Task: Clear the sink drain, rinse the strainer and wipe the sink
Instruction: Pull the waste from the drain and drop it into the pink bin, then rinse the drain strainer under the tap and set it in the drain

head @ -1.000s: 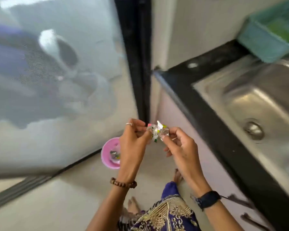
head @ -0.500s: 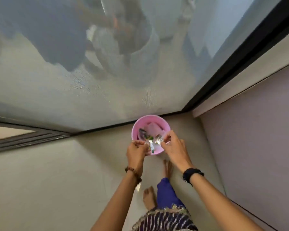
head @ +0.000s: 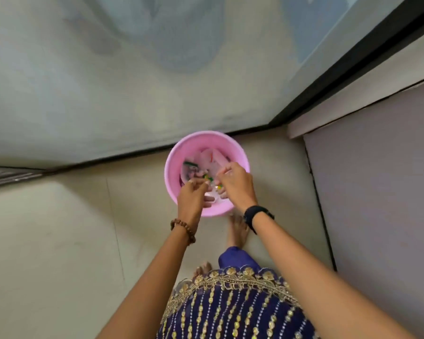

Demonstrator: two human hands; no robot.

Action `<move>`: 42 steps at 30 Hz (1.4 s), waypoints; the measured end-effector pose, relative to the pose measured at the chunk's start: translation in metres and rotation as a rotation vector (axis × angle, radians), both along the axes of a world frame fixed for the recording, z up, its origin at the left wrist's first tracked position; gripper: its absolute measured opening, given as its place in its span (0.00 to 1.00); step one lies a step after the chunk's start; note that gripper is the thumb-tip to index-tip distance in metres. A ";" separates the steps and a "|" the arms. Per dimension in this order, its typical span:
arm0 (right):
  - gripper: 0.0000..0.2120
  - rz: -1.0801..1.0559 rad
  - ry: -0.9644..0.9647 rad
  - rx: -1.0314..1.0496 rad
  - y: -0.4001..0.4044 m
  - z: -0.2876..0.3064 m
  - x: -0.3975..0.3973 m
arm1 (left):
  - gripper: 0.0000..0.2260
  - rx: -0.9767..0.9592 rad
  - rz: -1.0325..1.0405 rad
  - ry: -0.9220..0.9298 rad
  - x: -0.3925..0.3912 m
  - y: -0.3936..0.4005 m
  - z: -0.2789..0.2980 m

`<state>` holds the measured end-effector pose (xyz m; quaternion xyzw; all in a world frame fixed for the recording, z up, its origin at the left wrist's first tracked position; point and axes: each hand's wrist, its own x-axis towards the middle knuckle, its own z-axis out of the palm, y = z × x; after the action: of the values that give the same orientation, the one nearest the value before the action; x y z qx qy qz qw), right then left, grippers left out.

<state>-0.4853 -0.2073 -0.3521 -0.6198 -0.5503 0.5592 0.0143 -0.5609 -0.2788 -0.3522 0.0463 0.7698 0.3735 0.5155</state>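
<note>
Over a pink bin [head: 171,172] on the tiled floor [head: 59,241], both hands hang close together above its open mouth. Left hand [head: 191,196], with a bead bracelet [head: 184,230] at the wrist, has its fingers curled in, pinching at a small scrap [head: 207,177] with green and yellow bits. Right hand [head: 235,184], with a black watch [head: 256,215] on its wrist, is also curled, fingertips bent down toward a second bright bit; whether it truly grips anything I cannot tell. Too small and blurred, the scrap shows no clear long axis or pointing. Inside the bin lie wrappers and rubbish. It stands upright beside a dark door frame [head: 328,94], just ahead of a bare foot [head: 238,231].
</note>
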 end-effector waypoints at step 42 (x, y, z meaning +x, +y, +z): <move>0.12 -1.283 -0.603 0.476 -0.001 0.495 0.779 | 0.08 0.324 -1.497 -0.200 0.780 0.165 0.485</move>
<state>0.2939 -0.2081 0.1428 -0.9257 -0.1670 0.1125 0.3202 0.2186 -0.1137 0.1329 0.5954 0.4188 0.0359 0.6847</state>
